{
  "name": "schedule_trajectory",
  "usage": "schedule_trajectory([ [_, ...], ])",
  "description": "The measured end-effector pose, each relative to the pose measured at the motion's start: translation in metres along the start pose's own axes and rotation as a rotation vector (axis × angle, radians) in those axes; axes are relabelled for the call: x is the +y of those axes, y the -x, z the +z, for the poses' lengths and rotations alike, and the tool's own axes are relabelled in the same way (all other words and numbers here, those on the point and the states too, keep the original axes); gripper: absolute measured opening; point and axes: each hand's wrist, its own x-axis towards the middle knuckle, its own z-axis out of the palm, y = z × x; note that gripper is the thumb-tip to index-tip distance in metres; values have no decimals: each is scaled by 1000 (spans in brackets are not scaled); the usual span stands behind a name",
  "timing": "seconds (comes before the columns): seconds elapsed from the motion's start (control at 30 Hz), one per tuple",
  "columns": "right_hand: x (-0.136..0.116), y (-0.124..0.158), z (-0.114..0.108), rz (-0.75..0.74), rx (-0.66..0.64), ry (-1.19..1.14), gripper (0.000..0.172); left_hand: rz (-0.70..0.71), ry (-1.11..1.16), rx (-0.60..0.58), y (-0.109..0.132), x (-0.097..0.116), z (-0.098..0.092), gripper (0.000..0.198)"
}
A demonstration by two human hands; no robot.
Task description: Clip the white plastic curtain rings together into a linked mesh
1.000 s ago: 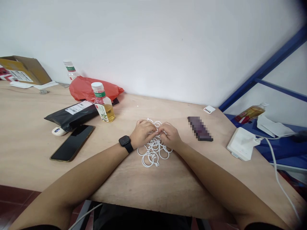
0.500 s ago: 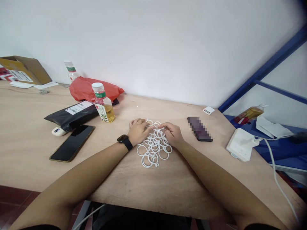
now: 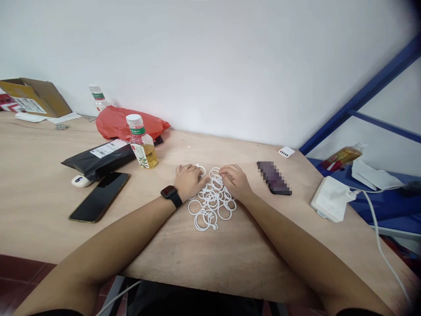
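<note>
Flanking a loose heap of thin white plastic-looking rings (image 3: 213, 202), the left hand (image 3: 189, 181) and right hand (image 3: 236, 181) rest at its left and right sides on the pale wooden table (image 3: 184, 259). The left hand's fingers are slightly bent and spread, with one white ring showing at their far side; whether they grip it, I cannot tell. The right hand's fingers curve together over the heap's far right edge; its grip cannot be told either. Several rings overlap on the near side. A black smartwatch (image 3: 169, 192) circles the left wrist. Farther left stands a clear plastic bottle of yellow liquid (image 3: 149, 154), with a black rectangular phone (image 3: 100, 197) lying nearer. To the right lies a flat dark object (image 3: 274, 177), partly pixelated.
</note>
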Motion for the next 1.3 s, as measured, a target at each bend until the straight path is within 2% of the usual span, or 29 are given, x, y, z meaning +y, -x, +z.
schedule_trajectory([
  [0.13,-5,-1,0,-8,-18,1,14,52,2,-13,-1,-1,-3,38],
  [0.27,-9,-1,-1,6,3,12,9,107,26,5,-1,-1,-5,30],
  [0.43,-15,1,-2,-5,50,-2,17,234,73,116,2,7,-12,29],
  [0.63,-32,4,-4,-91,52,-80,22,411,88,140,7,16,-18,26],
  [1.0,-34,5,-5,-86,101,-70,13,572,11,132,8,20,-16,16],
  [1.17,-36,6,-5,-50,110,-118,19,591,29,67,9,19,-14,19],
  [1.3,-39,4,-5,-86,131,-197,19,603,41,53,9,20,-14,20],
])
